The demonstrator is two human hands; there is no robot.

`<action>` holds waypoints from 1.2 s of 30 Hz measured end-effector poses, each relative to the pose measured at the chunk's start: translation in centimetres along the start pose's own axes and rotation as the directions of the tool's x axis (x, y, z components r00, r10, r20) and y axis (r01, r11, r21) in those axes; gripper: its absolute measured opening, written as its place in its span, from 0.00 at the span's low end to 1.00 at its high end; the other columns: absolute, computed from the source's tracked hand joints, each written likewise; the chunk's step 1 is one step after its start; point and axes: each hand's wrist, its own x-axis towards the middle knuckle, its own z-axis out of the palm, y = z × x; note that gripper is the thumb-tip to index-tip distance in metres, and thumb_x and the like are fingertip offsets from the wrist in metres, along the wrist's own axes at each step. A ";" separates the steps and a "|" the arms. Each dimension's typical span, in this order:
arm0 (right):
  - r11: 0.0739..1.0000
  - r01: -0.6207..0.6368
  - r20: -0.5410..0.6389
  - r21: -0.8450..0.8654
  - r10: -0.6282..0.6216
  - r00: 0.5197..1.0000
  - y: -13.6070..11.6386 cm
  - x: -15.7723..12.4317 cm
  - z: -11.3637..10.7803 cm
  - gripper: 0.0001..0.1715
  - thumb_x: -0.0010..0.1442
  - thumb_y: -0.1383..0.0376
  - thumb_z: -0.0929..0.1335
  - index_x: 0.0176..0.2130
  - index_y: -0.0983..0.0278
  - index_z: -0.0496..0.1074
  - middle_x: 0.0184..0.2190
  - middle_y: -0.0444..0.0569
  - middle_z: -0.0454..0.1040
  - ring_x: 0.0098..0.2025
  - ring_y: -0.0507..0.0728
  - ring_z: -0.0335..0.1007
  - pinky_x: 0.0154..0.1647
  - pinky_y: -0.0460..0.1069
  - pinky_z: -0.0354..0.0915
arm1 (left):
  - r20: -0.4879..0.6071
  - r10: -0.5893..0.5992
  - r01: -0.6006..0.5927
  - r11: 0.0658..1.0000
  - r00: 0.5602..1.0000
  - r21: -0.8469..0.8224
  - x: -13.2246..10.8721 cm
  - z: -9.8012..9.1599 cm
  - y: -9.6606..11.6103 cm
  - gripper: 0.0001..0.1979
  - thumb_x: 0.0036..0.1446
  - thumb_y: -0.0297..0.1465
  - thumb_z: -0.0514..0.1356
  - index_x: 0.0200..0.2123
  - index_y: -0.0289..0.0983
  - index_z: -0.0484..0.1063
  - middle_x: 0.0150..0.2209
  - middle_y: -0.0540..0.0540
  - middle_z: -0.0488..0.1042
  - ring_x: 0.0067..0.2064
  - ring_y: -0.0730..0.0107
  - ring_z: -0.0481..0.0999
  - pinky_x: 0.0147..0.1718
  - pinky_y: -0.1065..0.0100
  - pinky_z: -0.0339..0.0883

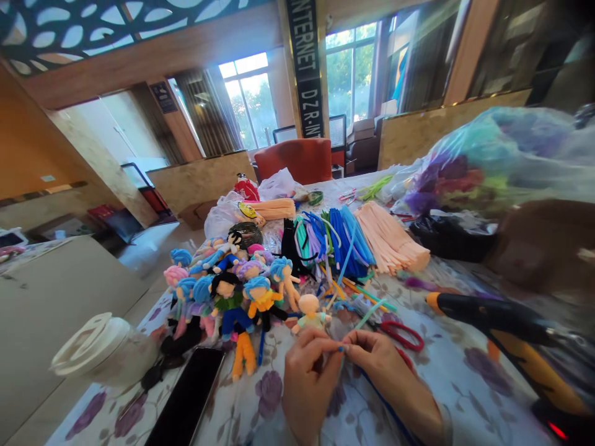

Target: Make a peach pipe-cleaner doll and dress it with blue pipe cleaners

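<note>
Both hands meet low over the flowered tablecloth (267, 421), thumbs and forefingers pinched together at the fingertips. Between them, left hand (304, 378) and right hand (395, 378) grip a blue pipe cleaner (341, 349), of which only a small bit shows at the pinch; a dark blue length also runs beneath the right hand, though whether it is the same piece is hidden.

Just beyond the left hand lies a bald peach doll (309, 306) in pale green. Red-handled scissors (406, 335) sit beside the right hand, partly behind it, and a mint-green pipe cleaner (370, 314) slants just past its fingers. Farther left, finished-looking fuzzy dolls (227, 288) are heaped together, with blue, pink and black hair. Behind the loose stems rest a bundle of blue pipe cleaners (351, 241) and, to its right, a thick peach bundle (395, 241).

A black phone (188, 393) lies near the left edge of the table, close to a white lidded jug (105, 353). At right stands a black-and-orange tool (493, 313), blurred.
</note>
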 end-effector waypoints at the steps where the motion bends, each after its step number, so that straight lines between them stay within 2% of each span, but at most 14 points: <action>1: 1.000 0.004 0.001 -0.003 -0.004 1.000 0.1 0.0 0.0 0.10 0.43 0.60 0.65 0.23 0.66 0.68 0.18 0.41 0.62 0.22 0.50 0.53 0.24 0.46 0.50 | 0.001 0.022 -0.022 1.000 1.000 0.012 -0.1 0.0 0.0 0.05 0.52 0.28 0.62 0.26 0.38 0.78 0.28 0.45 0.74 0.25 0.71 0.69 0.25 0.70 0.61; 4: 1.000 0.018 0.022 -0.001 -0.018 1.000 0.4 -0.1 -0.2 0.10 0.44 0.60 0.66 0.23 0.66 0.69 0.19 0.41 0.64 0.23 0.51 0.54 0.25 0.46 0.51 | -0.020 -0.013 0.013 1.000 1.000 -0.014 -0.1 0.2 0.0 0.05 0.51 0.27 0.62 0.25 0.38 0.78 0.29 0.46 0.73 0.27 0.70 0.70 0.26 0.70 0.61; 7: 1.000 0.009 0.041 -0.004 -0.009 0.999 0.3 -0.1 -0.3 0.12 0.45 0.58 0.67 0.24 0.66 0.70 0.19 0.40 0.63 0.23 0.50 0.54 0.25 0.46 0.51 | -0.028 -0.234 0.224 0.955 0.972 -0.193 0.4 0.3 -0.3 0.04 0.48 0.27 0.63 0.23 0.37 0.74 0.25 0.48 0.72 0.25 0.72 0.67 0.24 0.71 0.59; 8: 1.000 0.006 0.038 -0.005 -0.006 0.999 0.3 -0.1 -0.3 0.12 0.46 0.58 0.67 0.24 0.65 0.70 0.19 0.40 0.63 0.22 0.50 0.54 0.24 0.46 0.51 | 0.010 -0.341 0.329 0.898 0.940 -0.292 0.5 0.4 -0.4 0.04 0.47 0.28 0.63 0.22 0.37 0.73 0.21 0.50 0.69 0.22 0.75 0.64 0.21 0.72 0.56; 10: 1.000 0.007 0.033 0.001 -0.007 0.999 0.2 -0.1 -0.3 0.12 0.45 0.58 0.67 0.23 0.65 0.69 0.18 0.40 0.62 0.21 0.50 0.54 0.23 0.46 0.51 | 0.153 -0.527 0.532 0.709 0.836 -0.463 0.8 0.5 -0.7 0.07 0.47 0.33 0.63 0.22 0.37 0.70 0.15 0.55 0.62 0.16 0.79 0.55 0.15 0.74 0.48; 12: 1.000 0.017 0.033 0.018 -0.018 0.999 0.1 -0.1 -0.2 0.12 0.45 0.58 0.67 0.23 0.65 0.69 0.17 0.40 0.62 0.21 0.50 0.54 0.23 0.46 0.52 | 0.284 -0.602 0.642 0.539 0.747 -0.545 0.8 0.7 -0.9 0.10 0.46 0.36 0.64 0.22 0.37 0.68 0.12 0.58 0.57 0.14 0.81 0.49 0.13 0.75 0.40; 13: 1.000 0.020 0.032 0.023 -0.021 0.999 0.1 0.0 -0.2 0.11 0.45 0.58 0.67 0.23 0.65 0.70 0.17 0.40 0.63 0.21 0.50 0.54 0.23 0.45 0.52 | 0.315 -0.609 0.659 0.497 0.728 -0.564 0.8 0.7 -1.0 0.11 0.45 0.37 0.64 0.22 0.37 0.68 0.12 0.58 0.57 0.14 0.82 0.49 0.13 0.75 0.39; 16: 1.000 0.022 0.030 0.010 -0.022 0.999 0.1 0.1 -0.2 0.11 0.47 0.59 0.67 0.23 0.66 0.70 0.17 0.40 0.63 0.20 0.49 0.54 0.23 0.45 0.51 | 0.300 -0.597 0.642 0.513 0.744 -0.569 0.8 0.6 -1.1 0.12 0.44 0.38 0.66 0.25 0.36 0.69 0.13 0.57 0.61 0.13 0.82 0.52 0.12 0.76 0.43; 19: 1.000 0.016 0.048 0.006 -0.016 0.999 0.2 0.2 -0.3 0.11 0.47 0.60 0.67 0.23 0.67 0.71 0.17 0.40 0.63 0.20 0.49 0.54 0.22 0.45 0.50 | 0.199 -0.541 0.556 0.652 0.817 -0.516 0.9 0.1 -0.9 0.11 0.45 0.36 0.65 0.30 0.36 0.72 0.19 0.54 0.69 0.15 0.80 0.57 0.14 0.75 0.49; 22: 1.000 0.013 0.056 0.008 -0.014 0.998 0.1 0.1 -0.4 0.11 0.47 0.61 0.68 0.23 0.68 0.71 0.16 0.39 0.63 0.20 0.48 0.53 0.22 0.45 0.49 | 0.133 -0.432 0.443 0.782 0.892 -0.438 1.1 -0.4 -0.9 0.07 0.42 0.32 0.67 0.25 0.35 0.74 0.22 0.50 0.72 0.21 0.76 0.65 0.20 0.74 0.57; 24: 1.000 0.008 0.059 0.014 -0.009 0.998 0.0 0.0 -0.5 0.11 0.48 0.62 0.69 0.24 0.68 0.72 0.16 0.39 0.63 0.20 0.47 0.53 0.22 0.44 0.49 | 0.138 -0.401 0.420 0.804 0.906 -0.421 1.3 -0.6 -0.9 0.07 0.41 0.32 0.67 0.21 0.35 0.73 0.21 0.50 0.71 0.22 0.75 0.65 0.22 0.73 0.59; 28: 0.991 -0.037 0.174 0.129 0.014 0.985 -0.4 -0.2 -1.0 0.16 0.54 0.57 0.69 0.30 0.69 0.75 0.20 0.42 0.70 0.20 0.48 0.60 0.22 0.44 0.54 | 0.146 -0.488 0.493 0.726 0.861 -0.480 1.7 -1.0 -1.4 0.10 0.42 0.34 0.67 0.21 0.36 0.71 0.15 0.55 0.65 0.16 0.80 0.58 0.16 0.75 0.51; 32: 0.948 -0.170 0.384 0.271 0.055 0.922 -1.3 -0.3 -2.6 0.24 0.55 0.54 0.68 0.48 0.64 0.71 0.29 0.47 0.77 0.21 0.51 0.69 0.24 0.45 0.63 | 0.130 -0.605 0.550 0.587 0.786 -0.595 2.2 -1.5 -1.9 0.12 0.43 0.36 0.67 0.23 0.36 0.69 0.12 0.58 0.59 0.14 0.82 0.54 0.13 0.77 0.44; 36: 0.919 -0.172 0.435 0.354 0.001 0.901 -3.2 -0.7 -4.9 0.28 0.54 0.55 0.69 0.53 0.62 0.67 0.33 0.50 0.78 0.24 0.53 0.73 0.20 0.43 0.62 | 0.187 -0.599 0.561 0.530 0.778 -0.636 2.5 -1.9 -2.0 0.12 0.44 0.36 0.65 0.22 0.37 0.66 0.12 0.59 0.58 0.14 0.83 0.52 0.12 0.77 0.41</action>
